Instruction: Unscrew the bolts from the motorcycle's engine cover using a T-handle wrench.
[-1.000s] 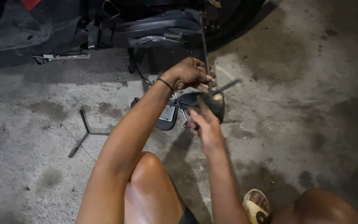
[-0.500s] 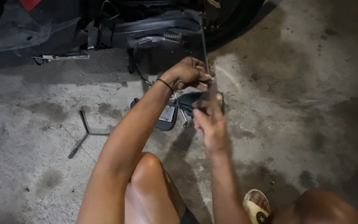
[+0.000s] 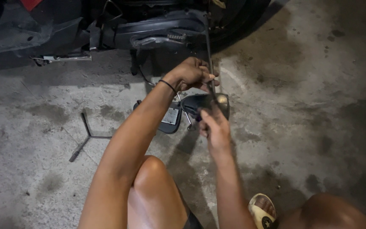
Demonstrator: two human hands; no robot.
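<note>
The left hand (image 3: pixel 193 74) is closed around a thin dark metal rod (image 3: pixel 209 55) and should keep it steady and upright. Just right and lower, the right hand (image 3: pixel 214 127) pinches a glossy dark rounded housing (image 3: pixel 204 103) with a pale domed end, held above the stained concrete floor (image 3: pixel 310 118).

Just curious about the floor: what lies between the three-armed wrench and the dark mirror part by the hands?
In the head view, only bare stained concrete separates the wrench from the mirror part; the left forearm crosses above that stretch.
</note>
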